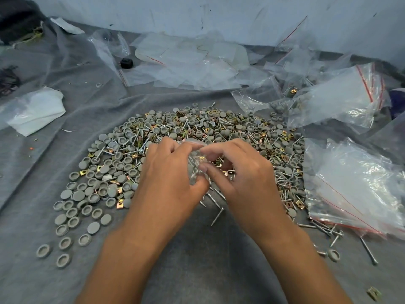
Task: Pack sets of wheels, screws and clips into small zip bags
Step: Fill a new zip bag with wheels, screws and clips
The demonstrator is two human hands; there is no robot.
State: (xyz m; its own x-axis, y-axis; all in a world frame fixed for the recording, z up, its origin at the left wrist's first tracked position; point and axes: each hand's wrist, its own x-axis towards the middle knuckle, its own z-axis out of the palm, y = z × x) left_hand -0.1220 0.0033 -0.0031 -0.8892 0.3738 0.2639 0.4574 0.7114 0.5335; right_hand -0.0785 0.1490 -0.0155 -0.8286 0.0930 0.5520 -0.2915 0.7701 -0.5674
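Note:
A wide heap of grey round wheels (92, 197), silver screws (217, 216) and brass-coloured clips (84, 172) lies spread on a grey cloth. Above the middle of the heap, my left hand (168, 172) and my right hand (241, 172) hold one small clear zip bag (195, 165) between them. Screws show through the bag's plastic. Both hands pinch the bag near its top, fingers curled around it. The lower part of the bag is partly hidden behind my fingers.
Stacks of empty zip bags with red seal lines lie at the right (355, 189) and far right (341, 99). Loose clear plastic sheets (192, 62) cover the back. A small black object (126, 62) sits behind the heap. White crumpled plastic (35, 110) lies at the left.

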